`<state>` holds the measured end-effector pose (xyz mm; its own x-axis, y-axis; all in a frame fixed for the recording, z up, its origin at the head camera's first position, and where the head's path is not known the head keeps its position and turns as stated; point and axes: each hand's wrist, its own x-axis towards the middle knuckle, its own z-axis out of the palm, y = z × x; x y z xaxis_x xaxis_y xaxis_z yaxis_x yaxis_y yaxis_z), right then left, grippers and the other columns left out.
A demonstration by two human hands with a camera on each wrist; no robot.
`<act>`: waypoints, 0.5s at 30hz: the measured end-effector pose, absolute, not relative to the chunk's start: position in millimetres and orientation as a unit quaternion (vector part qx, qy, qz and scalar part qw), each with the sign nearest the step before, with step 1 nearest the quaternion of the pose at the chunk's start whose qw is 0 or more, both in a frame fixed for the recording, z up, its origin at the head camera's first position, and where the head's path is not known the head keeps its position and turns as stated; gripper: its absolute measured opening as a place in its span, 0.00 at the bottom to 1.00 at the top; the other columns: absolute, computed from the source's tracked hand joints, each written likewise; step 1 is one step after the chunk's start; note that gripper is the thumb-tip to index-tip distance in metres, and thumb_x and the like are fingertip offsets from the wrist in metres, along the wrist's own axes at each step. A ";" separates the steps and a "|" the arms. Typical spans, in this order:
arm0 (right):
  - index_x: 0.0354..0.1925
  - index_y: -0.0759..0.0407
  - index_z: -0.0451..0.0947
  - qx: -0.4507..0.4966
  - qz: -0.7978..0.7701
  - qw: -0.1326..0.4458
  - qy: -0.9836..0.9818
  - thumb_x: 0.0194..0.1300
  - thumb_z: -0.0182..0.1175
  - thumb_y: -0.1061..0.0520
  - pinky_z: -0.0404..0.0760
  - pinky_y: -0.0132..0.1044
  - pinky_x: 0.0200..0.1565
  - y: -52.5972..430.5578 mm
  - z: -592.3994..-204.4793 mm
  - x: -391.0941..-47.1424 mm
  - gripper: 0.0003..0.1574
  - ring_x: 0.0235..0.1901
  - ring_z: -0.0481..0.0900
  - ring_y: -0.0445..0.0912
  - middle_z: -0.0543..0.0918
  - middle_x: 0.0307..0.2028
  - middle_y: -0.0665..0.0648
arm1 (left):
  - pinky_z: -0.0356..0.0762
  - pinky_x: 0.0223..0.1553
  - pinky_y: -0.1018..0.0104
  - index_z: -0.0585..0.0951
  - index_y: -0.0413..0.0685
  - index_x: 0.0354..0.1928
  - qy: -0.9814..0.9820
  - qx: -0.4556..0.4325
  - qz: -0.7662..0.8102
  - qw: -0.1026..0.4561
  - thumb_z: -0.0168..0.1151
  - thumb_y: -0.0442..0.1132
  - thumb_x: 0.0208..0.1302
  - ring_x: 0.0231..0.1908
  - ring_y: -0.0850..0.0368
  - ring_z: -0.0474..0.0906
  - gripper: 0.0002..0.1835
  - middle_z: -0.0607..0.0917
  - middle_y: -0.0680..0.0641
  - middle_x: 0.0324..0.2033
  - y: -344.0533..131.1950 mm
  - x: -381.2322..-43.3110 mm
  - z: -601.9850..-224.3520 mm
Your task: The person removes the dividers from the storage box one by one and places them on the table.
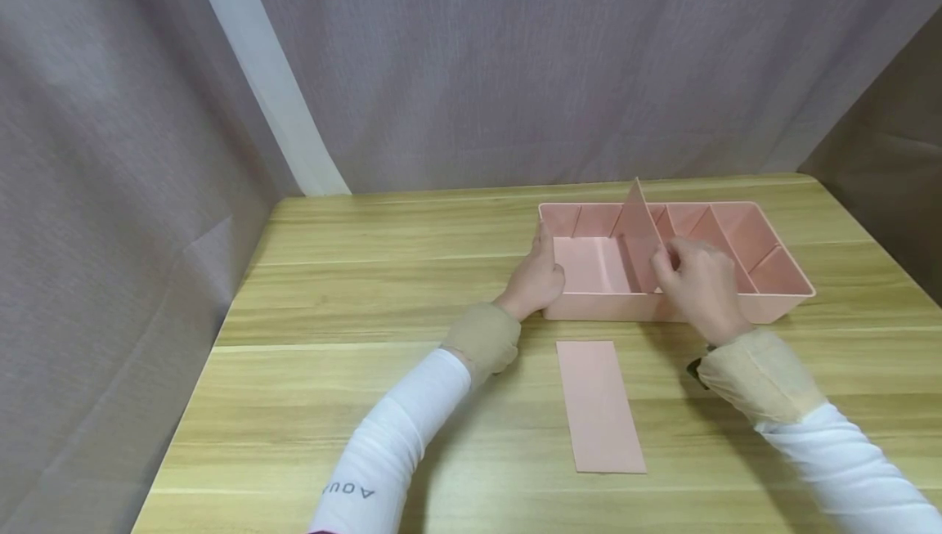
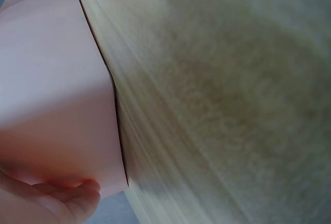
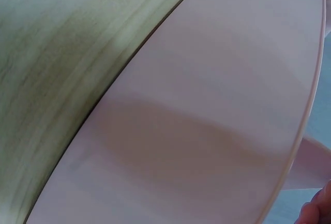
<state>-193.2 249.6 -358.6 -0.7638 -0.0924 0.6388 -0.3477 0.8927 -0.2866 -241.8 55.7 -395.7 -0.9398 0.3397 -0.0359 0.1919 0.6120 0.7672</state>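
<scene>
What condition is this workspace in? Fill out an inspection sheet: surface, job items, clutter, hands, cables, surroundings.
Surface: pale wooden tabletop with visible grain.
Job items: pink box near the far edge; a pink divider stands tilted in it, rising above the rim; a loose pink panel lies flat in front of the box.
Clutter: nothing seen.
Left hand: holds the box at its left end, by the near corner.
Right hand: fingers curled, appears to pinch the divider's near edge.
Cables: nothing seen.
Surroundings: grey cloth behind the tabletop, with a white strip running down it.
</scene>
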 end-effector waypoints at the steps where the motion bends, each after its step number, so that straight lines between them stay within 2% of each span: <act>1: 0.09 0.57 0.62 0.120 0.198 0.323 -0.918 0.54 0.47 0.64 0.57 0.34 0.20 249.7 -358.5 -193.2 0.19 0.13 0.60 0.46 0.65 0.08 0.54 | 0.60 0.07 0.70 0.30 0.45 0.67 0.893 0.148 0.414 0.089 0.40 0.33 0.62 0.09 0.60 0.56 0.39 0.37 0.43 0.68 55.9 -241.8 -395.6; 15: 0.09 0.58 0.62 0.125 0.193 0.340 -0.912 0.54 0.47 0.63 0.56 0.35 0.20 250.9 -356.9 -193.7 0.19 0.13 0.61 0.47 0.66 0.08 0.55 | 0.61 0.08 0.69 0.30 0.46 0.67 0.893 0.147 0.415 0.088 0.40 0.33 0.62 0.09 0.59 0.56 0.39 0.36 0.45 0.68 55.4 -241.6 -395.2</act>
<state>-193.7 250.9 -356.9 -0.7382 -0.0966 0.6676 -0.3586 0.8944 -0.2672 -241.6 55.4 -395.2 -0.9416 0.3350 -0.0347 0.1894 0.6119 0.7680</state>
